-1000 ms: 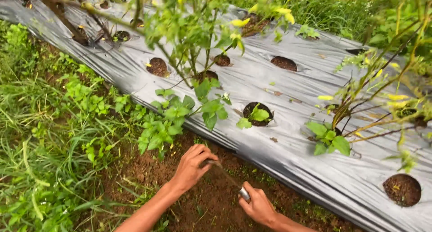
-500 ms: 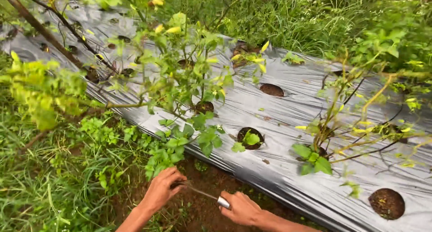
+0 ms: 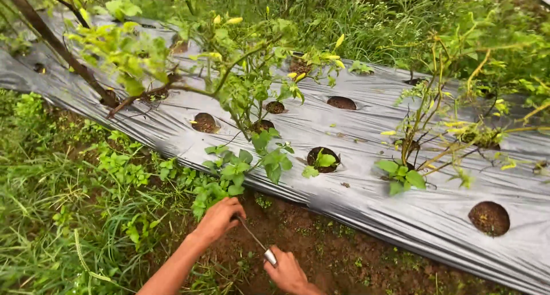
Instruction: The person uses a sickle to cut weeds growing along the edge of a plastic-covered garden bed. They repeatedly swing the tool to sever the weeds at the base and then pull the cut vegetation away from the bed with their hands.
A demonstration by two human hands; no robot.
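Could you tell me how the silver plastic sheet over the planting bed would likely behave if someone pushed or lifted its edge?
The plastic sheet is wrinkled and follows the mound's shape, so it is probably thin and floppy, and light to lift. Its glossy sheen suggests a slippery surface. The round planting holes cut in it may be where it tears, and the plants growing through them would likely hold it down.

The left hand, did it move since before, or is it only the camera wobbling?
Cannot tell. The left hand stays at the soil edge just below the silver sheet and the leafy weeds; mostly the camera shifted.
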